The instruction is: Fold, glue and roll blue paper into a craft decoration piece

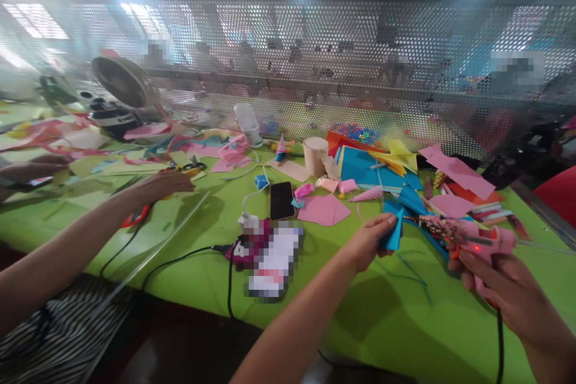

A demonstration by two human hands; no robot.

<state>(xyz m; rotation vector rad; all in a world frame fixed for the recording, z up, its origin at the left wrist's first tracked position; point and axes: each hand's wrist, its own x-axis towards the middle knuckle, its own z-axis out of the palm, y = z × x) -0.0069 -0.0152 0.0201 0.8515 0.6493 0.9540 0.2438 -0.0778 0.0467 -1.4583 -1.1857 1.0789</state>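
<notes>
My left hand (366, 245) pinches a piece of folded blue paper (395, 234) above the green table. In my right hand (510, 279) is a pink hot glue gun (488, 240), its small red light glowing and its nozzle pointing left at the blue paper. The nozzle tip comes right up to the paper; whether they touch I cannot tell. Thin blue paper strips (414, 270) lie beneath the two hands. Just behind my left hand are a pink paper cone (366, 194) and a sheet of pink paper (323, 210).
A co-worker's arm (130, 195) reaches in from the left. Two phones (281, 201), a purple power strip (240, 252) with cables and a cardboard roll (315, 156) stand or lie mid-table. Blue sheets (360, 168) are behind. A perforated metal screen (288, 48) borders the green table (351, 324).
</notes>
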